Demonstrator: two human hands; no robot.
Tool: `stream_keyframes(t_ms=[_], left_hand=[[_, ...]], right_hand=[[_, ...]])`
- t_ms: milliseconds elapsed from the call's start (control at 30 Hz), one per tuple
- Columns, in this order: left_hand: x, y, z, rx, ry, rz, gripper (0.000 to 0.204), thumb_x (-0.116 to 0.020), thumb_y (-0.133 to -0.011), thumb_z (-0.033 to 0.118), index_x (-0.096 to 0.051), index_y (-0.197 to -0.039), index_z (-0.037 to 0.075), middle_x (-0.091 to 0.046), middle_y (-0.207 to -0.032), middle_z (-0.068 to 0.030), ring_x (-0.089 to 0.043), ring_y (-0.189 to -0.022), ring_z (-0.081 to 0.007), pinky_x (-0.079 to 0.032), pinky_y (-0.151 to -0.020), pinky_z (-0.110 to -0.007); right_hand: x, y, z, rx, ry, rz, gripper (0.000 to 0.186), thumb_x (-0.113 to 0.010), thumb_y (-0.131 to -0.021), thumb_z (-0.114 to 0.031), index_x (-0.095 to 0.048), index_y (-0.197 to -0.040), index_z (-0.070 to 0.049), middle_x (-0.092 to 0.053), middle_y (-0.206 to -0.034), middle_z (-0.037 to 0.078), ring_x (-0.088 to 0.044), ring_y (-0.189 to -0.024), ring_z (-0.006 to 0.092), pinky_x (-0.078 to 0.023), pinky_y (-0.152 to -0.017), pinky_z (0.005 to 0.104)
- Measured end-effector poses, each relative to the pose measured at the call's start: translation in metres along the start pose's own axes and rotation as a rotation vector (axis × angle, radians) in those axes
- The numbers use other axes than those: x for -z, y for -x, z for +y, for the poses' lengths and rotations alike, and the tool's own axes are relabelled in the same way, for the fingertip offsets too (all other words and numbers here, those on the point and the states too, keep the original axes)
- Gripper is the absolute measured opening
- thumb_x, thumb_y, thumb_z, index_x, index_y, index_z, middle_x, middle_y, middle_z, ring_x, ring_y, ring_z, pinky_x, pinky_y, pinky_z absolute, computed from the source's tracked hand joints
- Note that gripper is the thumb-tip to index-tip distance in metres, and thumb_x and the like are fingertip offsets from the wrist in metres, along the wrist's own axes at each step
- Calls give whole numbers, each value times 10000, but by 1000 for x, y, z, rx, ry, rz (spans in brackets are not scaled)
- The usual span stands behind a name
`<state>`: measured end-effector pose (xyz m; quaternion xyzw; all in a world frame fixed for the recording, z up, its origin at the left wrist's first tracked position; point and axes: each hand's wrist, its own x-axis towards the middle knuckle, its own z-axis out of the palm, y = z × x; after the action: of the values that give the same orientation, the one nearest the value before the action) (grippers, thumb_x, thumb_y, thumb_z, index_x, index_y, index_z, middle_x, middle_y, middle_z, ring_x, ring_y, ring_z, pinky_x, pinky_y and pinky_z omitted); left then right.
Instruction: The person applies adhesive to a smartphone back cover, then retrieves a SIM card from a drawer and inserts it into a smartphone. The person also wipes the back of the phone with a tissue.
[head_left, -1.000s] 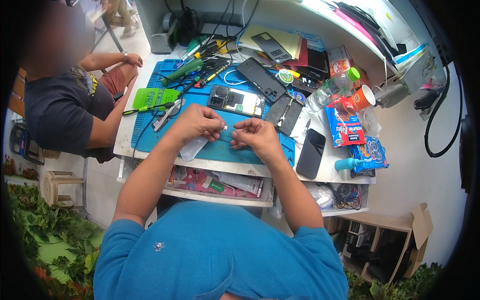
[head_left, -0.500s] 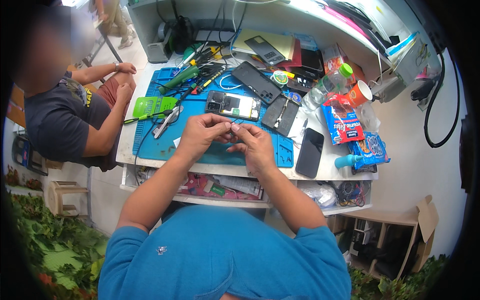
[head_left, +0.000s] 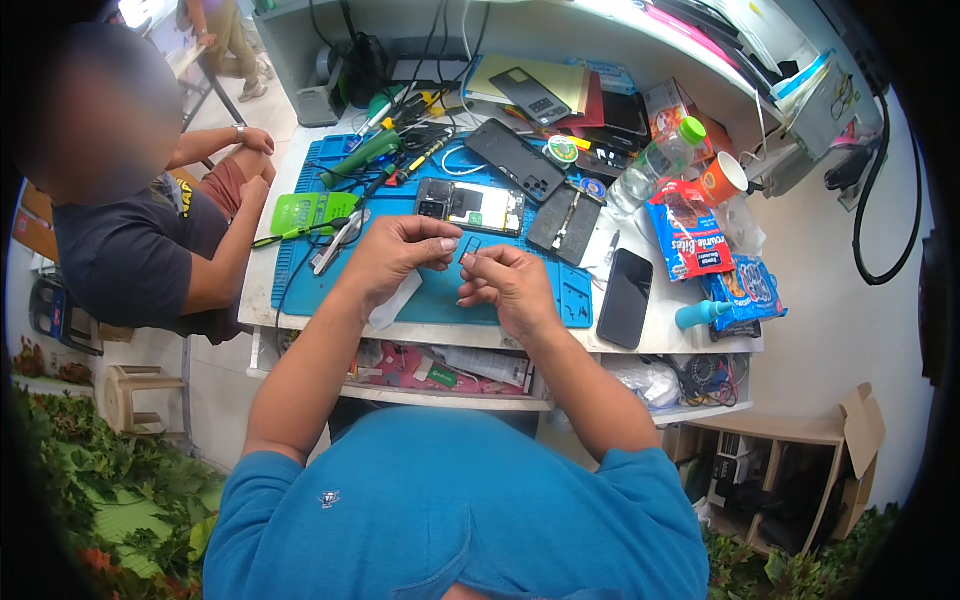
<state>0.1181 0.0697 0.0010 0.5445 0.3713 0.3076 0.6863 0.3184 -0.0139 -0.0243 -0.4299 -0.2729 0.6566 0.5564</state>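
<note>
My left hand [head_left: 412, 250] is closed in a pinch over the blue mat [head_left: 430, 300]; whatever its fingertips hold is too small to make out. Beside it, my right hand [head_left: 505, 285] pinches a small, thin dark frame [head_left: 472, 247] upright between thumb and finger. A white translucent sheet [head_left: 390, 308] lies on the mat below my left hand. Just beyond my hands rests an opened phone [head_left: 470, 207] with its insides exposed, with a black back cover [head_left: 510, 155] and a dark grey phone part [head_left: 555, 235] near it.
Tools [head_left: 360, 160] and cables crowd the desk's left and back. At right are a black phone [head_left: 625, 298], bottle [head_left: 645, 175], cup [head_left: 718, 185], snack packs [head_left: 690, 235] and blue dropper bottle [head_left: 700, 314]. A seated person [head_left: 130, 250] is at my left; another stands behind.
Over the last second my hands came together and parted slightly again. My left hand is now higher than half a second ago, and the dark frame in my right hand shows more clearly.
</note>
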Motion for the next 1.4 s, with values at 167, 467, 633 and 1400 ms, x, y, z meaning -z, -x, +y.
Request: stream_keyframes(t_ms=[167,467,633,1400], left_hand=[[1,-2,-1,43,47,1,341,-841,-909,125,-756,-1198,-34,-777,-982,-80,-729,-851,-137,-592,-805,-280],[4,-6,-6,16,29,-8,287,-826,-923,130,-758,-1160,-17,-770,-967,-73,-727,-840,-132,-591,-792,-276],[-2,-3,-4,-7,57,16,270,-823,-922,120,-764,-1148,-14,-763,-967,-63,-708,-849,-124,-569,-794,-268],[-11,-7,-23,27,212,-30,505,-839,-900,77,-645,-1361,6,-745,-1017,-34,-693,-913,-109,-538,-816,-259]], right_hand=[[0,1,-1,-15,10,-9,214,-794,-950,-132,-695,-1025,42,-731,-907,123,-737,-714,203,-643,-646,331],[-1,1,-3,-21,19,-14,199,-789,-958,-136,-698,-1017,31,-730,-905,115,-737,-712,196,-643,-650,327],[0,0,-3,-22,8,-13,196,-787,-959,-134,-697,-1009,33,-732,-906,117,-738,-714,196,-645,-649,326],[3,-2,5,24,73,-27,191,-792,-953,-90,-711,-1027,66,-748,-936,146,-749,-748,199,-659,-669,322]])
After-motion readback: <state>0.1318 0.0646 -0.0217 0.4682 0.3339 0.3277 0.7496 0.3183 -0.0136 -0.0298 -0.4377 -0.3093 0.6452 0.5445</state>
